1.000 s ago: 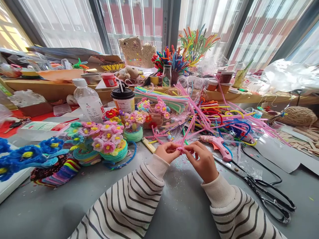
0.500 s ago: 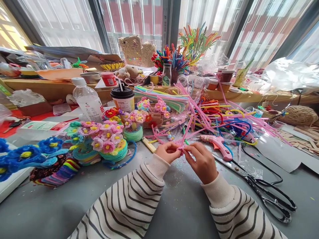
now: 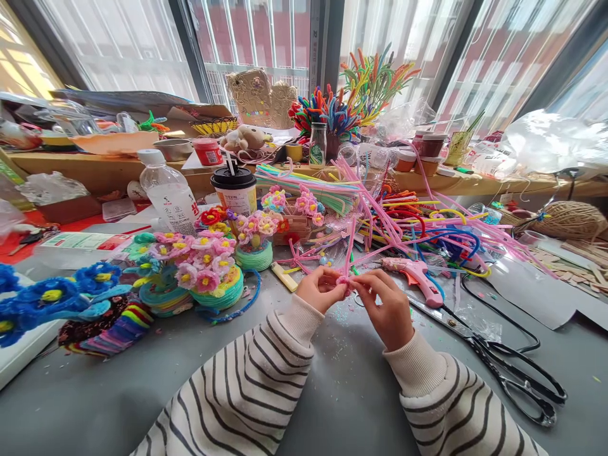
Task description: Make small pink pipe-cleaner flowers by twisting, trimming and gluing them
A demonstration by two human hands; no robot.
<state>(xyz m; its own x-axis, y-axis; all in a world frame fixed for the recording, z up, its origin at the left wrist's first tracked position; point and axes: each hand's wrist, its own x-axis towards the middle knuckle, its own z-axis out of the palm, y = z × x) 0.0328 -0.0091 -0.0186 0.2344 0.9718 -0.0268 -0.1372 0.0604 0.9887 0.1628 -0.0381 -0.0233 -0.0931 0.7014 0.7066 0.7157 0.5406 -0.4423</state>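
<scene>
Between my two hands is a pink pipe cleaner [image 3: 350, 247], bent into small loops at its lower end, with a straight length rising away from me. My left hand [image 3: 320, 290] pinches the looped part from the left. From the right, the thumb and fingertips of my right hand [image 3: 384, 307] close on the same loops. The fingertips cover much of the looped part. Just left of my hands stand pots of pipe-cleaner flowers [image 3: 208, 269] in pink, with a blue bunch [image 3: 52, 294] farther left.
A pink glue gun [image 3: 415, 277] and long black-handled scissors [image 3: 517, 380] lie to the right. Loose pipe cleaners [image 3: 389, 221] heap up behind my hands. A plastic bottle [image 3: 168, 193] and a lidded cup [image 3: 234, 190] stand back left. A twine ball [image 3: 572, 220] sits far right.
The looped end of the pink pipe cleaner has turned and shows more between my fingertips. Its straight length stands more upright. My right fingers have shifted slightly.
</scene>
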